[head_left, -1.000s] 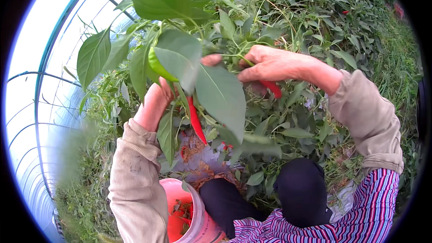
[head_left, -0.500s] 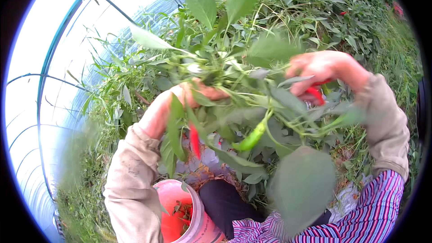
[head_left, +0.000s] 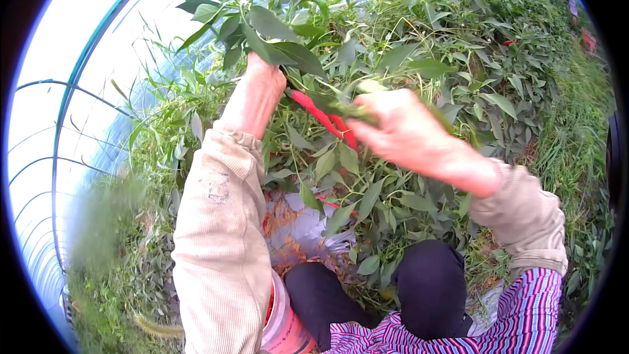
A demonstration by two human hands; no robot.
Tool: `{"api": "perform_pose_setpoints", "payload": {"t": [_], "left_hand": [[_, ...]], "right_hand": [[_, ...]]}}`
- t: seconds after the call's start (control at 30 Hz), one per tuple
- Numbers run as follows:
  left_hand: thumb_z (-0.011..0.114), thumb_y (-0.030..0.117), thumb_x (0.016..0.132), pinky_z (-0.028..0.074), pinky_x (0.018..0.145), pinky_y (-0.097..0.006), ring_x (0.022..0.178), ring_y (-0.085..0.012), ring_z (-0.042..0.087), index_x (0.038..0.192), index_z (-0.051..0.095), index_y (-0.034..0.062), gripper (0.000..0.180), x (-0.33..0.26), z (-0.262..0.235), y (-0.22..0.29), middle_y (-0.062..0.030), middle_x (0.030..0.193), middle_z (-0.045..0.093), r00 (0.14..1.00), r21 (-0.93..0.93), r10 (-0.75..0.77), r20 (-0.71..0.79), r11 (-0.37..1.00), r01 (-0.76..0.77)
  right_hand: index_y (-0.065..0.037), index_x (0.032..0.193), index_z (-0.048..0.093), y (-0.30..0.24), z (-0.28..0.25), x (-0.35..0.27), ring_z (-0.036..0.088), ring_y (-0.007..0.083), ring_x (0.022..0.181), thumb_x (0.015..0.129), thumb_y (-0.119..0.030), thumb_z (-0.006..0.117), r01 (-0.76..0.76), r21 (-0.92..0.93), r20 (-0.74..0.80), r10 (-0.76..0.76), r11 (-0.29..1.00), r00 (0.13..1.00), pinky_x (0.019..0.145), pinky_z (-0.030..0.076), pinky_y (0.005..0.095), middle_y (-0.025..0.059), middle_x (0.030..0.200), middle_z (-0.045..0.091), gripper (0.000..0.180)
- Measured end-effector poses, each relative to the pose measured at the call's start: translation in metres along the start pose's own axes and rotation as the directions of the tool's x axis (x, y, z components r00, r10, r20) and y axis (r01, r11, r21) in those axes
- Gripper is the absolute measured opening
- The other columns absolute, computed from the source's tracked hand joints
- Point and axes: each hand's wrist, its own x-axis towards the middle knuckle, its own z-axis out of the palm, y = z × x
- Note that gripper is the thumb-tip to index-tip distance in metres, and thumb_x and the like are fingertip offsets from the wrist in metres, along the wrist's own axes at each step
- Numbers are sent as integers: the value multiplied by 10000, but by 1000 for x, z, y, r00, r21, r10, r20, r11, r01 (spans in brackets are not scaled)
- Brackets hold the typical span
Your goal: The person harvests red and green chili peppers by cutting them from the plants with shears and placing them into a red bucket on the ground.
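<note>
Clutching a leafy branch (head_left: 267,24), the left hand (head_left: 264,84) looks closed; the blurred right hand (head_left: 396,131) curls, its hold unclear. Red peppers (head_left: 314,110) show between them, perhaps unpicked; some seem already in the bucket (head_left: 291,335), others left among the plants (head_left: 452,85).

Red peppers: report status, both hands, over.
Left hand up among leaves, fingers hidden. Right hand blurred, beside the red peppers, grip unclear. Red peppers between both hands. Left sleeve partly blocking view of bucket.
</note>
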Motion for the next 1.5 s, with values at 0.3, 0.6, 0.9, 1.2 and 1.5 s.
{"api": "perform_pose_setpoints", "payload": {"t": [0.3,0.6,0.9,1.2,1.5], "left_hand": [[599,195,895,519,758,-354,864,-218,613,1052,586,31,227,2,15,-26,-109,976,635,991,37,132,-17,991,-132],[578,212,901,507,799,-351,926,-222,607,1085,585,47,247,-8,9,-43,-105,1032,632,981,38,192,-9,981,-192],[556,229,908,495,839,-349,987,-226,602,1117,584,63,268,-12,16,-72,-101,1088,629,965,33,259,-41,966,-258],[577,191,889,502,840,-357,968,-204,610,1150,586,46,299,-29,12,-24,-100,1077,641,968,-152,34,247,988,4],[584,176,773,516,792,-416,884,-372,648,938,648,-17,261,-130,28,1,-247,901,658,843,593,60,535,684,-425]], "right_hand": [[-38,959,568,20,110,52,633,262,747,740,-294,711,-62,-404,-112,18,913,994,602,471,388,116,855,602,366],[40,954,536,8,74,49,634,403,864,754,-173,681,-219,-87,206,233,972,951,764,517,465,235,875,652,326],[56,1045,551,8,98,21,628,380,733,776,-295,695,-228,-258,-127,201,939,971,656,512,455,217,840,626,465],[52,930,557,1,92,21,641,395,818,717,-200,720,-325,43,-39,326,945,944,745,523,429,234,817,646,368],[-19,1010,578,3,17,-4,589,116,636,808,-176,713,-669,468,616,329,578,716,540,484,265,58,779,624,290]]}}
